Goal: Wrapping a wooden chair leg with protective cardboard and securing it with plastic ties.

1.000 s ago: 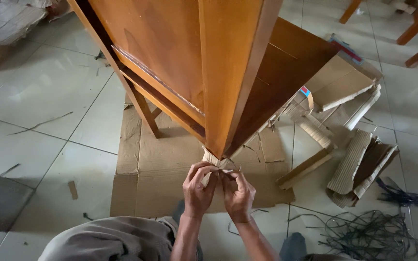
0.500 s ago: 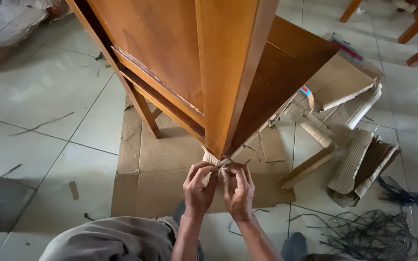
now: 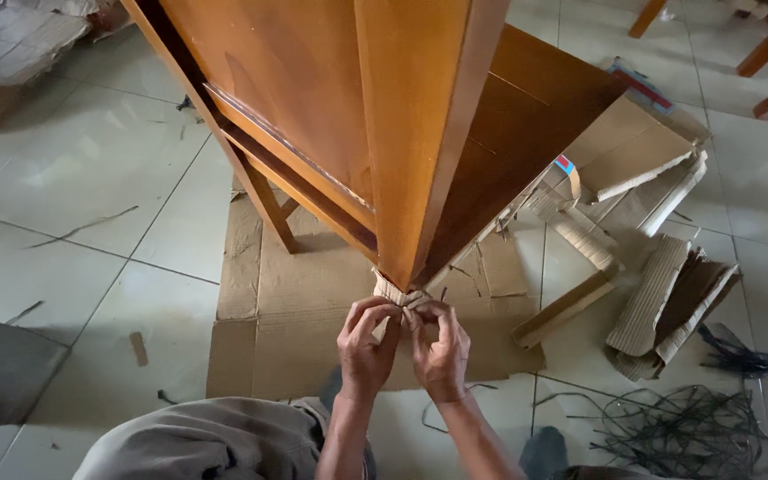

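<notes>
Pinching a cardboard wrap against the cabinet corner at lower centre, the left hand and right hand kept it snug.

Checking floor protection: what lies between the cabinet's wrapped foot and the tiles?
In the head view, flattened cardboard lies under the cabinet foot, covering the tiles. Both hands pinch the foot's corrugated wrap.

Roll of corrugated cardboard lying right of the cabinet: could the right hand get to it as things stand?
Probably yes, but not at once. The right hand and left hand are both pinching the cardboard wrap at the cabinet's bottom corner. The corrugated roll lies apart on the floor, nothing blocking it.
</notes>
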